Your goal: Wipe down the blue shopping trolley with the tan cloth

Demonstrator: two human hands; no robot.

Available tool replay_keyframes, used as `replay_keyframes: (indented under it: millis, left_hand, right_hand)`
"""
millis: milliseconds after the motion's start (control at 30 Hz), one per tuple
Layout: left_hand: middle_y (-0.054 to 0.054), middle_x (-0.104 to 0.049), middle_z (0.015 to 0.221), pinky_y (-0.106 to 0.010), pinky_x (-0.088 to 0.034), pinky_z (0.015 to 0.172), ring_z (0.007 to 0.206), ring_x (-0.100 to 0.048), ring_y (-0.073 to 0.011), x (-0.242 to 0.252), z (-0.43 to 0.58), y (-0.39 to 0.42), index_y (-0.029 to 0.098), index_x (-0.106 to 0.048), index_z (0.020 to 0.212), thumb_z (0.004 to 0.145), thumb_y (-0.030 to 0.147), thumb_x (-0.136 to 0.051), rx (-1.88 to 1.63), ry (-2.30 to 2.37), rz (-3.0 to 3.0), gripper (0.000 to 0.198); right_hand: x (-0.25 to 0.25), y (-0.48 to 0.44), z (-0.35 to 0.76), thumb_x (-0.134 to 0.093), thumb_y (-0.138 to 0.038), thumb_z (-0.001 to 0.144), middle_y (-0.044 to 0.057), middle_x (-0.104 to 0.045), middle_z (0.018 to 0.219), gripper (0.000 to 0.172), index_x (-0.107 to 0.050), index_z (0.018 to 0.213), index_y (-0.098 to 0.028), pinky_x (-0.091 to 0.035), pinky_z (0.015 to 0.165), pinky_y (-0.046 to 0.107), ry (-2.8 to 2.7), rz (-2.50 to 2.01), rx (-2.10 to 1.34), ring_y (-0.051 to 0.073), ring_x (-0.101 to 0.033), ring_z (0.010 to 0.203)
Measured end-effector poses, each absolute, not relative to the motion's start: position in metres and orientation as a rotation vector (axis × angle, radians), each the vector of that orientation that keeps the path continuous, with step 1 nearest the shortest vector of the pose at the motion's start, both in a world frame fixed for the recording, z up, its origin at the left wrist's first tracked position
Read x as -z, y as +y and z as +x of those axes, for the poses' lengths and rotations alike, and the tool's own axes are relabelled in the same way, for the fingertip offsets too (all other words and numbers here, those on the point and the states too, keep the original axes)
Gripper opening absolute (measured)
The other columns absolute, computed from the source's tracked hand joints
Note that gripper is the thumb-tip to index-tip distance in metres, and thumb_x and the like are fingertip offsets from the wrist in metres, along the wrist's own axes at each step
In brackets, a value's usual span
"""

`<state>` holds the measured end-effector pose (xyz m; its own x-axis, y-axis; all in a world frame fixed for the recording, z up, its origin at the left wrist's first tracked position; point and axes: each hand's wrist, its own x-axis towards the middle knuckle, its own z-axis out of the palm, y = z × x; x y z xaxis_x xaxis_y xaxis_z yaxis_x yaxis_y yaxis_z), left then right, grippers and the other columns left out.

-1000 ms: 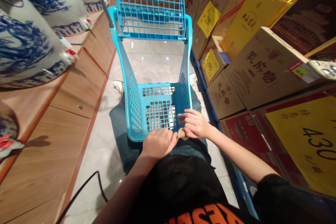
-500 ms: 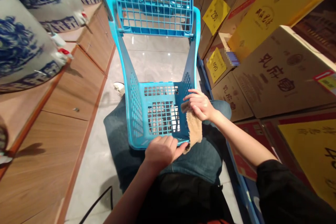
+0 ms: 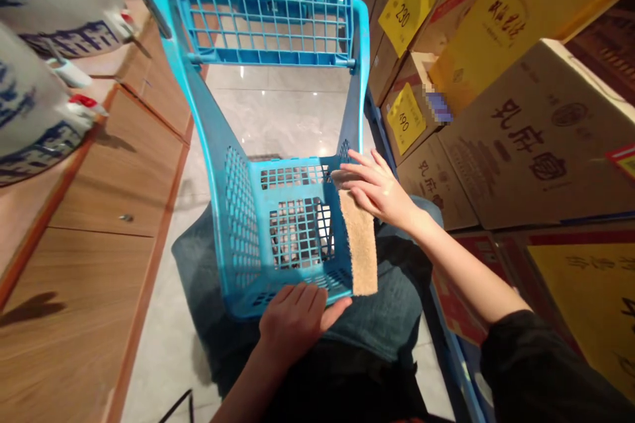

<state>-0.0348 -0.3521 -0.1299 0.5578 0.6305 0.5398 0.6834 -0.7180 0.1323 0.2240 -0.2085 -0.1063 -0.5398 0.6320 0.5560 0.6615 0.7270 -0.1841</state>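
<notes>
A blue plastic shopping basket (image 3: 238,211) rests on my lap, its mesh walls open toward me. My left hand (image 3: 294,318) grips the basket's near rim with fingers curled over it. My right hand (image 3: 378,188) presses a tan cloth (image 3: 360,244) against the basket's right rim; the fingers are spread and lie on the cloth's top end. The cloth hangs down flat along the outside of the right wall, over my jeans (image 3: 391,304).
Wooden cabinets (image 3: 99,211) with blue-and-white ceramic jars (image 3: 30,106) line the left. Stacked cardboard boxes (image 3: 520,145) with yellow price tags (image 3: 405,119) line the right. A blue cart frame (image 3: 262,6) stands ahead on the pale tiled floor (image 3: 278,119). A black cable lies on the floor at bottom left.
The right hand has moved up the basket's right rim, drawing the cloth from a bunched wad into a flat hanging strip. The left hand stays on the near rim.
</notes>
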Motion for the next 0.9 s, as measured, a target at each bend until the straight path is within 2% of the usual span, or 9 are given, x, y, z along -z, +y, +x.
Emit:
replay_keyframes:
  millis: [67,133,200,300,433,533,600,733,900]
  left_hand:
    - [0.003,-0.054,0.054,-0.035,-0.042,0.052,0.048,-0.059,-0.0169,0.129,-0.037,-0.353,0.022,-0.06,0.067,0.11,0.042,-0.055,0.861,-1.125,-2.698,0.048]
    - [0.004,-0.054,0.054,-0.035,-0.041,0.053,0.048,-0.059,-0.0164,0.13,-0.039,-0.353,0.021,-0.059,0.069,0.111,0.041,-0.054,0.887,-1.101,-2.692,0.047]
    - [0.004,-0.056,0.055,-0.034,-0.04,0.054,0.049,-0.059,-0.0161,0.133,-0.041,-0.354,0.021,-0.059,0.071,0.111,0.04,-0.054,0.925,-1.086,-2.684,0.044]
    - [0.004,-0.057,0.056,-0.034,-0.04,0.055,0.05,-0.059,-0.016,0.138,-0.046,-0.359,0.02,-0.059,0.074,0.11,0.039,-0.057,0.941,-1.075,-2.696,0.041]
    - [0.005,-0.058,0.058,-0.035,-0.039,0.056,0.051,-0.059,-0.0158,0.139,-0.051,-0.37,0.02,-0.059,0.077,0.11,0.04,-0.058,0.937,-1.067,-2.731,0.039]
    - [0.005,-0.058,0.057,-0.035,-0.039,0.056,0.05,-0.058,-0.016,0.137,-0.052,-0.375,0.021,-0.058,0.076,0.11,0.04,-0.057,0.939,-1.075,-2.723,0.04]
    - [0.005,-0.058,0.057,-0.035,-0.039,0.056,0.05,-0.058,-0.0159,0.136,-0.053,-0.374,0.021,-0.058,0.075,0.111,0.041,-0.056,0.927,-1.066,-2.719,0.041]
    - [0.005,-0.057,0.057,-0.035,-0.041,0.058,0.052,-0.059,-0.0155,0.136,-0.055,-0.364,0.021,-0.058,0.074,0.111,0.043,-0.056,0.914,-1.054,-2.735,0.043]
    - [0.004,-0.061,0.061,-0.033,-0.045,0.061,0.056,-0.063,-0.0156,0.136,-0.055,-0.351,0.019,-0.061,0.08,0.112,0.043,-0.051,0.961,-1.016,-2.718,0.041]
  right_hand:
    - [0.1,-0.235,0.215,-0.055,-0.02,0.106,0.02,-0.069,0.143,0.026,-0.071,0.126,-0.016,-0.049,0.121,0.058,-2.262,-0.982,0.114,0.031,-0.053,0.15]
    - [0.098,-0.261,0.208,-0.053,-0.025,0.108,0.018,-0.074,0.132,0.027,-0.069,0.127,-0.014,-0.055,0.116,0.048,-2.343,-0.787,-0.058,0.026,-0.062,0.139]
    - [0.102,-0.275,0.205,-0.046,-0.036,0.111,0.011,-0.078,0.102,0.034,-0.073,0.106,-0.016,-0.056,0.109,0.042,-2.513,-0.572,-0.184,0.022,-0.071,0.113]
    - [0.115,-0.264,0.211,-0.034,-0.041,0.113,0.007,-0.069,0.077,0.054,-0.066,0.075,-0.02,-0.054,0.097,0.042,-2.631,-0.459,-0.091,0.023,-0.064,0.087]
    - [0.119,-0.205,0.225,-0.026,-0.037,0.113,0.008,-0.069,0.084,0.055,-0.065,0.078,-0.02,-0.047,0.093,0.045,-2.561,-0.549,-0.043,0.024,-0.056,0.085]
    - [0.112,-0.166,0.229,-0.026,-0.038,0.114,0.009,-0.073,0.096,0.054,-0.067,0.084,-0.02,-0.043,0.098,0.049,-2.444,-0.635,-0.055,0.024,-0.059,0.092]
    - [0.108,-0.156,0.226,-0.025,-0.04,0.115,0.008,-0.073,0.092,0.056,-0.068,0.084,-0.02,-0.041,0.096,0.048,-2.372,-0.674,-0.115,0.024,-0.059,0.088]
    - [0.107,-0.183,0.216,-0.026,-0.04,0.116,0.002,-0.068,0.071,0.058,-0.069,0.083,-0.019,-0.038,0.085,0.043,-2.272,-0.676,-0.303,0.018,-0.053,0.07]
    - [0.116,-0.257,0.204,-0.025,-0.039,0.115,0.003,-0.075,0.08,0.055,-0.069,0.089,-0.02,-0.041,0.087,0.043,-2.223,-0.639,-0.501,0.018,-0.061,0.075]
